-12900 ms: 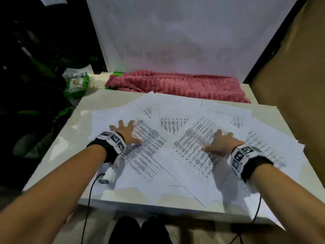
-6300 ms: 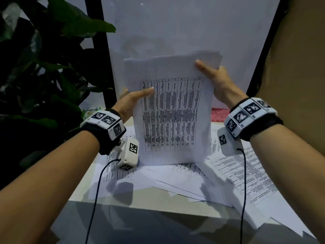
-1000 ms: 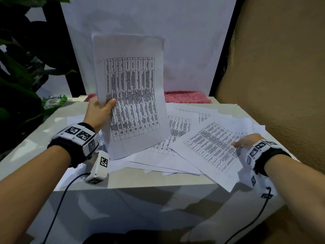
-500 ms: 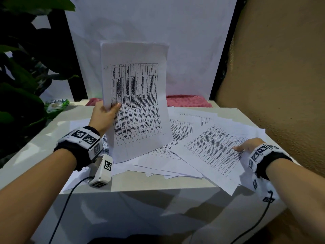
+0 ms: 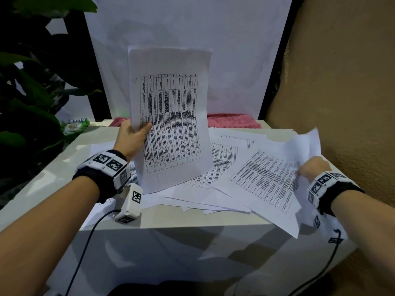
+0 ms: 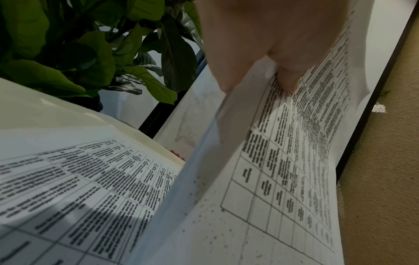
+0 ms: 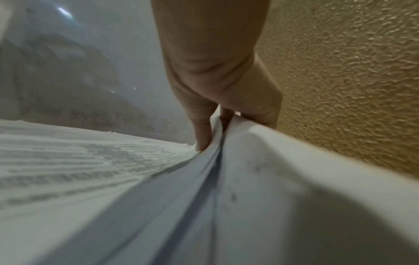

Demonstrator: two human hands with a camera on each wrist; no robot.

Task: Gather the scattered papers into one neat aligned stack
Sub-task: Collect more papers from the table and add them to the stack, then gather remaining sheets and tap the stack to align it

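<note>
My left hand [image 5: 136,133] [image 6: 272,71] pinches an upright stack of printed sheets [image 5: 171,116] [image 6: 283,170] by its left edge, its bottom edge standing on the papers on the white table [image 5: 171,218]. More printed papers [image 5: 222,159] lie fanned and overlapping across the table. At the right, my right hand [image 5: 307,167] [image 7: 217,129] pinches the edge of a few sheets [image 5: 269,178] [image 7: 204,188] and lifts their right side off the table, close to the tan wall.
A textured tan wall [image 5: 342,103] runs close along the table's right side. A pink towel [image 5: 230,120] lies at the back edge below a white board [image 5: 192,28]. A leafy plant [image 5: 32,92] and a green packet [image 5: 74,124] stand at the left.
My right hand went from resting flat on the right-hand sheet to pinching it and raising its right side. The left hand keeps the upright stack, almost unmoved.
</note>
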